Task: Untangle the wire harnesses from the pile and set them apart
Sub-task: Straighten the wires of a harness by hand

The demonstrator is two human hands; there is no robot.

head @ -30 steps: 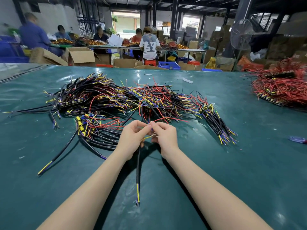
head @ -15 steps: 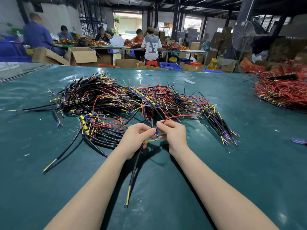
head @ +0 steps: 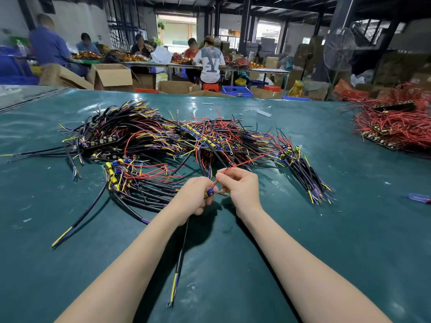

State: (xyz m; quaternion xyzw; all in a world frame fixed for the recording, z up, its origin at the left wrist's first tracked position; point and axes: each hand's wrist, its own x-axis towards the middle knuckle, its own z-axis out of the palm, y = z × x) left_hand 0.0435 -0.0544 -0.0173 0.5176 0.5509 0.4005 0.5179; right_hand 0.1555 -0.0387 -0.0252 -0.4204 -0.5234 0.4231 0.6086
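Note:
A tangled pile of wire harnesses [head: 163,145], black, red, yellow and blue, spreads across the green table [head: 326,229]. My left hand [head: 194,197] grips one harness by its small blue and yellow component; its black cable [head: 183,248] hangs toward me and ends in yellow and blue strands. My right hand [head: 242,186], just beside the left, pinches the red wire [head: 247,162] of that harness, which runs up and right into the pile. A smaller bundle [head: 305,173] with yellow and blue tips lies to the right.
A second heap of red wires on black strips [head: 396,127] sits at the table's far right. A blue object [head: 418,198] lies near the right edge. Past the far edge stand cardboard boxes [head: 112,76], a fan [head: 339,51] and several people at another table.
Both hands have drawn closer to me and lifted the harness. The red wire now stretches taut from my right hand into the pile, and the black cable has swung beneath my left hand.

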